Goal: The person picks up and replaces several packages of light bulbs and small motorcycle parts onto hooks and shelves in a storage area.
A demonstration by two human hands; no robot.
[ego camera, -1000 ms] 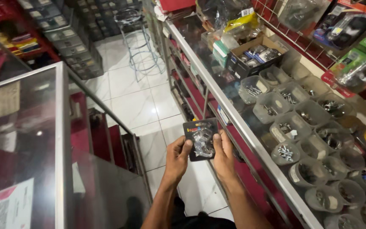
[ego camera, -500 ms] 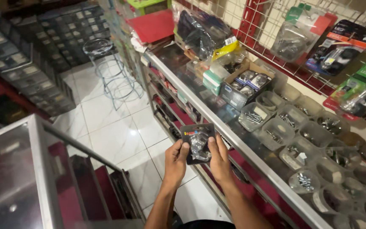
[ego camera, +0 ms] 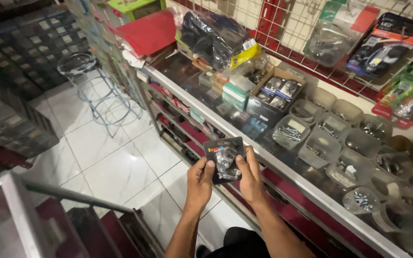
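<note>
I hold a small black blister pack [ego camera: 224,158] with a shiny metal part under clear plastic, up in front of me. My left hand [ego camera: 200,181] grips its lower left edge, thumb on the front. My right hand [ego camera: 251,175] grips its right side, thumb across the front. The pack hovers over the front edge of a glass counter [ego camera: 283,169].
On the counter stand several clear tubs of screws [ego camera: 291,131] and a cardboard box of packed parts [ego camera: 276,95]. Packaged goods hang on a wire grid [ego camera: 383,40] behind. A metal stool [ego camera: 80,67] stands on the white tiled floor at left. A glass display case [ego camera: 29,224] is at lower left.
The view has swung toward the counter and shelves; the glass case has slid to the lower left. Both hands still hold the pack, now closer to the counter's edge.
</note>
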